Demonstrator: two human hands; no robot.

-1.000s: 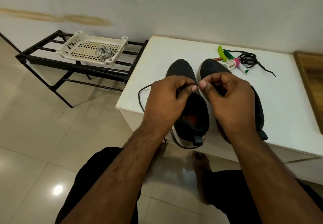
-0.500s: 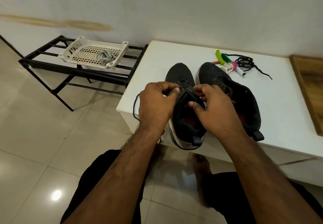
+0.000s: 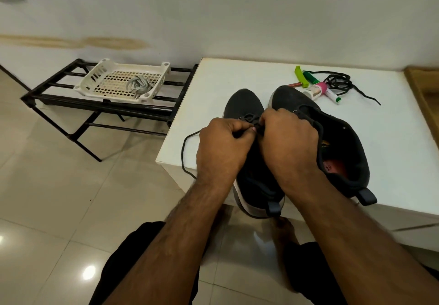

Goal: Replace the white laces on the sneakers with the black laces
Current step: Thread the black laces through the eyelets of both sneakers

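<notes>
Black lace [image 3: 187, 147] in both hands.

We seem to be in a home, likely an entryway or hall. At far left a black metal shoe rack [image 3: 99, 105] stands against a plain white wall [image 3: 237, 14], holding a white plastic basket [image 3: 123, 83]. Glossy beige floor tiles [image 3: 59, 185] spread near us, and a low white bench [image 3: 392, 138] sits on the right.
</notes>
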